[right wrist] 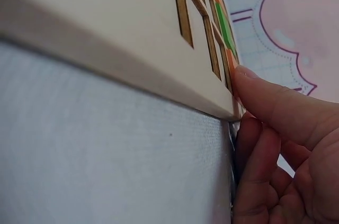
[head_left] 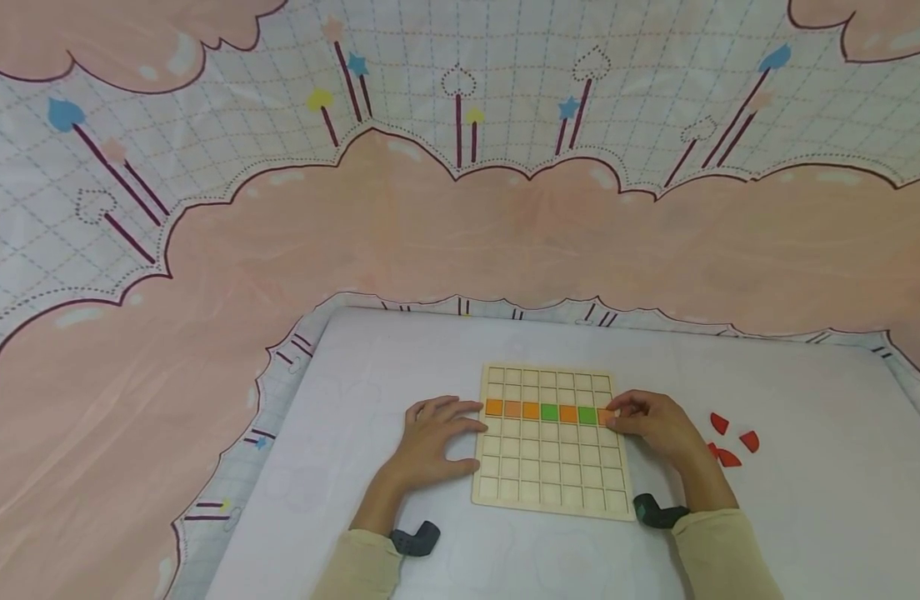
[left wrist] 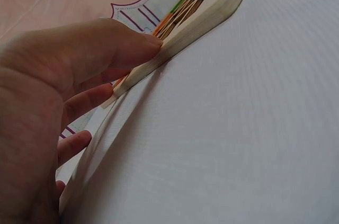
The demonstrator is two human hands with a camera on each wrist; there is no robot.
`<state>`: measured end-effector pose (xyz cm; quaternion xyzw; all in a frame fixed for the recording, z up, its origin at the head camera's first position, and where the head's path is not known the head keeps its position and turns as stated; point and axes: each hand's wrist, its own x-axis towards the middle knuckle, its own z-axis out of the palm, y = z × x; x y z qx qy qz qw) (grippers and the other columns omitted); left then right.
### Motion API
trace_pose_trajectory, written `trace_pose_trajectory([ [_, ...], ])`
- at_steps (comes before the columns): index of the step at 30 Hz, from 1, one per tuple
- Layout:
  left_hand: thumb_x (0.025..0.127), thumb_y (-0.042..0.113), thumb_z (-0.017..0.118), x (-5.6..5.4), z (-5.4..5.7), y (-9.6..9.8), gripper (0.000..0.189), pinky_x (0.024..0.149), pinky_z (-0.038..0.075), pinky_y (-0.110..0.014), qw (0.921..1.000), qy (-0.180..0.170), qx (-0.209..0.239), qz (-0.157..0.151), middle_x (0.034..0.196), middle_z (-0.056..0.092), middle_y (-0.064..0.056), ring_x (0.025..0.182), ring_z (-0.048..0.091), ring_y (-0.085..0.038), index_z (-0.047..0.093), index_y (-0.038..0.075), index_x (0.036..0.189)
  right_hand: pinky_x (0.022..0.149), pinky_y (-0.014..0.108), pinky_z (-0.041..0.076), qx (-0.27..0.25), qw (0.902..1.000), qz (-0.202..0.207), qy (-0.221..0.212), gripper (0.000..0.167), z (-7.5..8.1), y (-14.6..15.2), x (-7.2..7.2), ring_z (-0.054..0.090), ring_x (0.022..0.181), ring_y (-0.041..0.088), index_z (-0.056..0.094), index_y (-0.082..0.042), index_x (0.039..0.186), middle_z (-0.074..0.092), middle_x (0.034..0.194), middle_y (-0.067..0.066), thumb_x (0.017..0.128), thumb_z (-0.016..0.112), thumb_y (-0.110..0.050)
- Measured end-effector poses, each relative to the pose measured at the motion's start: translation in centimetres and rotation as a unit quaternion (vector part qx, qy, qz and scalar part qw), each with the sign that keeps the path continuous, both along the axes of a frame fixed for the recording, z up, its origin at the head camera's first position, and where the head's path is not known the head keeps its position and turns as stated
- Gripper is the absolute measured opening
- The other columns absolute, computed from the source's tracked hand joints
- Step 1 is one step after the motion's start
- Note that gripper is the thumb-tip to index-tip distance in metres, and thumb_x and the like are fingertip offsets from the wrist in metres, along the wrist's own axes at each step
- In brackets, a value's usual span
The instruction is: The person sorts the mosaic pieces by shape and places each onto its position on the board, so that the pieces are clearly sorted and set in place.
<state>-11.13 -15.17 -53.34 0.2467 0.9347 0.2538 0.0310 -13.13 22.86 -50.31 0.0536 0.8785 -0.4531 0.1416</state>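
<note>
While the left hand [head_left: 439,442] lies spread along a wooden grid board [head_left: 547,450], the right hand [head_left: 653,423] pinches an orange end tile [head_left: 603,417].

The left hand's thumb and fingertips touch the board's left edge, holding nothing; the right thumb and forefinger meet at the right end of a row of orange and green tiles [head_left: 549,412], third from the top. Partly covered, the end tile seems seated in its slot. Red pieces [head_left: 749,441] lie beyond the right hand on the white desk [head_left: 820,500].
</note>
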Motion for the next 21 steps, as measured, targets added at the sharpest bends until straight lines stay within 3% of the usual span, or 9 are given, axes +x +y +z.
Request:
trace_pose_trajectory([
  [12, 0.080, 0.046, 0.075, 0.1, 0.1, 0.1, 0.046, 0.116, 0.017, -0.060, 1.0000, 0.003, 0.004, -0.004, 0.152, 0.052, 0.013, 0.147, 0.035, -0.023, 0.069, 0.036, 0.124, 0.075, 0.029, 0.045, 0.002, 1.0000, -0.003, -0.008, 0.040, 0.4, 0.2, 0.4, 0.054, 0.091, 0.023, 0.070, -0.006, 0.119, 0.062, 0.095, 0.007, 0.087, 0.080, -0.028],
  [18, 0.080, 0.047, 0.074, 0.0, 0.0, 0.1, 0.046, 0.117, 0.016, -0.059, 1.0000, 0.002, -0.004, -0.002, 0.153, 0.051, 0.013, 0.148, 0.035, -0.022, 0.069, 0.037, 0.125, 0.082, 0.028, 0.047, 0.002, 1.0000, -0.010, 0.000, 0.048, 1.0, 1.6, 0.9, 0.058, 0.100, 0.020, 0.067, -0.010, 0.127, 0.068, 0.111, 0.007, 0.089, 0.078, -0.037],
  [21, 0.080, 0.046, 0.075, 0.1, 0.2, 0.1, 0.046, 0.117, 0.017, -0.060, 1.0000, 0.002, 0.001, 0.000, 0.152, 0.052, 0.012, 0.147, 0.036, -0.023, 0.070, 0.035, 0.124, 0.078, 0.027, 0.051, 0.005, 0.9997, -0.020, 0.010, 0.048, 1.7, 2.7, 1.2, 0.060, 0.099, 0.017, 0.065, -0.011, 0.130, 0.068, 0.116, 0.009, 0.092, 0.075, -0.037],
])
